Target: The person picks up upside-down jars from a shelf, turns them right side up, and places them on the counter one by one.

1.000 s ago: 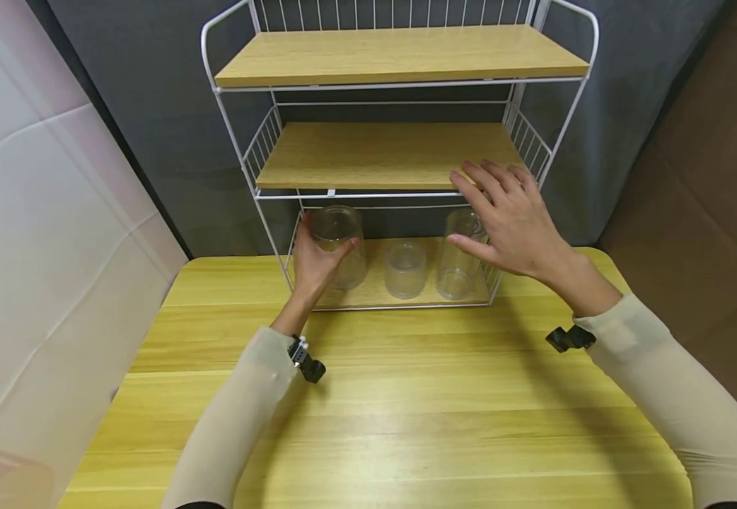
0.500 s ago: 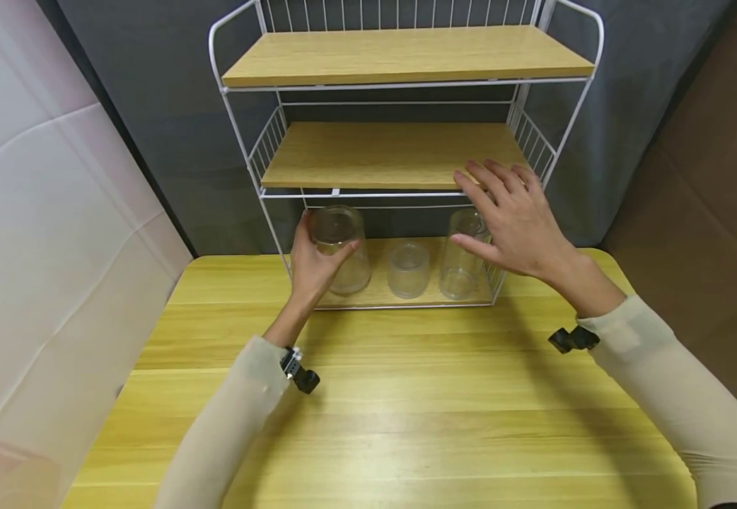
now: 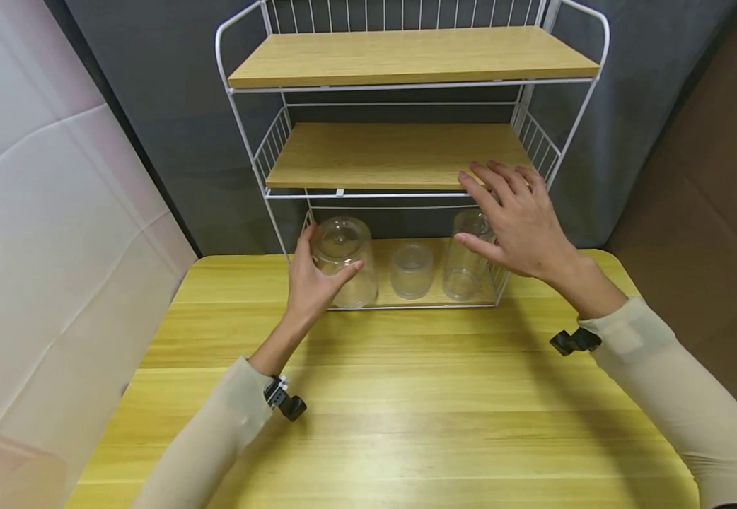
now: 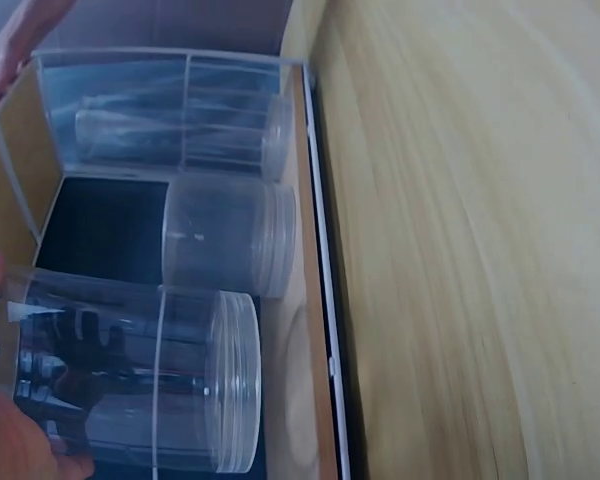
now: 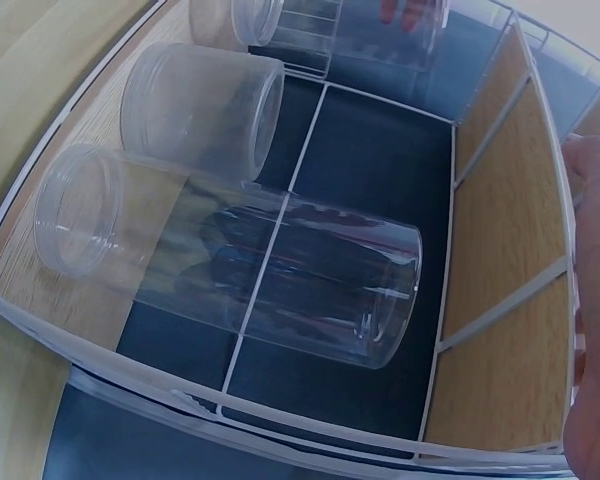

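My left hand grips a wide clear jar at the left front of the lowest shelf, fingers round its far side and thumb across the near side. Its ridged rim faces down; in the left wrist view the rim appears slightly off the board. A short clear jar stands in the middle of that shelf, and a tall clear jar is at its right. My right hand rests with spread, fairly straight fingers on the front right edge of the middle shelf, in front of the tall jar.
The rack has white wire sides and a top board above. It stands at the back of a yellow wooden table. A dark backdrop is behind it, with a white sheet left and a brown panel right.
My left hand has drawn the wide jar forward, toward me and the shelf's front edge. My right hand stays on the middle shelf. The head view has shifted slightly.
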Action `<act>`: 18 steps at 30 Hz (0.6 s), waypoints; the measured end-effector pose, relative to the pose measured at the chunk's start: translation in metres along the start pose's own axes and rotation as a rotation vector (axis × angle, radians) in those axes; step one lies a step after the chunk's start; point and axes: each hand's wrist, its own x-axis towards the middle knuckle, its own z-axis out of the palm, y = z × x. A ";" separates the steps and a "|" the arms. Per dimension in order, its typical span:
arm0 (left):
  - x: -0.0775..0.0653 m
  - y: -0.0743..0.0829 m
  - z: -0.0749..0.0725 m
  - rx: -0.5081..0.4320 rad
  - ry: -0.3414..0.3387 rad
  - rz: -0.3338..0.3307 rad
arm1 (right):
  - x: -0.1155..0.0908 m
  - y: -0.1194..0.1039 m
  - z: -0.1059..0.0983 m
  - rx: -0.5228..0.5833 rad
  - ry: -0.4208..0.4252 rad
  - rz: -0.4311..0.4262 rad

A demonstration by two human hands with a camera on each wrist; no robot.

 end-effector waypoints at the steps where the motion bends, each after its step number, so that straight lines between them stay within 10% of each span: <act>1: -0.002 0.002 -0.001 -0.002 -0.004 0.001 | 0.000 0.000 0.000 0.002 0.001 0.000; 18: -0.031 0.042 -0.009 -0.251 -0.129 -0.085 | -0.005 -0.004 -0.003 0.041 0.020 -0.001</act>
